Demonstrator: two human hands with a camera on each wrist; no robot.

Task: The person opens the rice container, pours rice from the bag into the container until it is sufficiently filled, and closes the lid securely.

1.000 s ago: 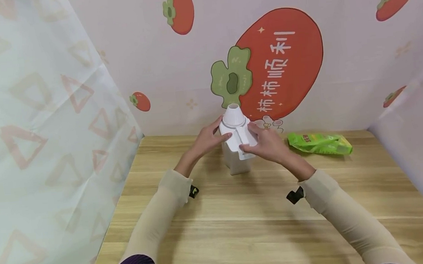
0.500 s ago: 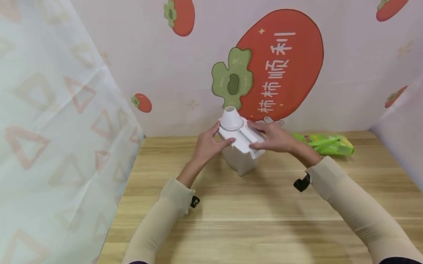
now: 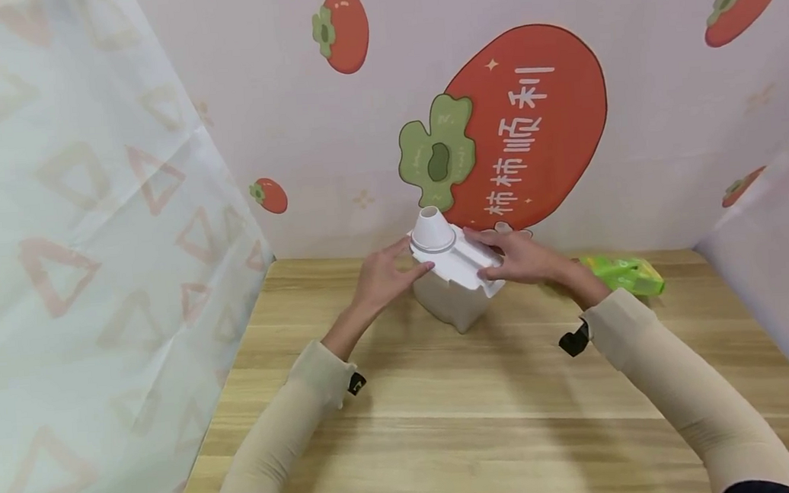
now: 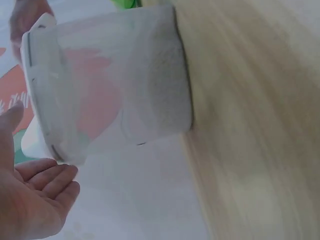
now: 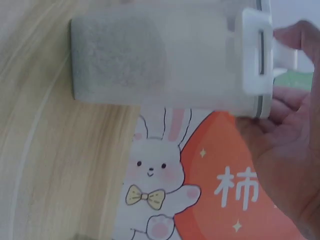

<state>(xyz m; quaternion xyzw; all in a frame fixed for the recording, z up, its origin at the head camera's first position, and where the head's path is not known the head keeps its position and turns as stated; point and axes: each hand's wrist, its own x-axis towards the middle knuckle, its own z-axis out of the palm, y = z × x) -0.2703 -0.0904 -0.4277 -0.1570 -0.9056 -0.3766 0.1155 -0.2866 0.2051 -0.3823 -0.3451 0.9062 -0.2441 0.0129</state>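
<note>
A tall translucent storage container point(image 3: 455, 303) stands upright on the table, turned at an angle. Its white lid point(image 3: 463, 264) carries a cone-shaped white spout point(image 3: 431, 231) at the back left. My left hand point(image 3: 378, 284) grips the lid's left side, thumb on top and fingers at the edge. On the opposite side my right hand point(image 3: 522, 257) holds the lid, thumb close to its front lip. In the right wrist view a grayish, grainy filling point(image 5: 120, 57) shows in the lower part of the container.
A bright green packet point(image 3: 626, 276) lies at the back right of the wooden table point(image 3: 449, 441), partly hidden by the right wrist. The patterned back wall point(image 3: 303, 115) rises just behind the container, and a patterned sheet point(image 3: 114, 258) borders the left side.
The container has turned on the spot, its front lip swinging to the right and its spout slightly left. My right hand has moved right with the lid, now covering part of the green packet.
</note>
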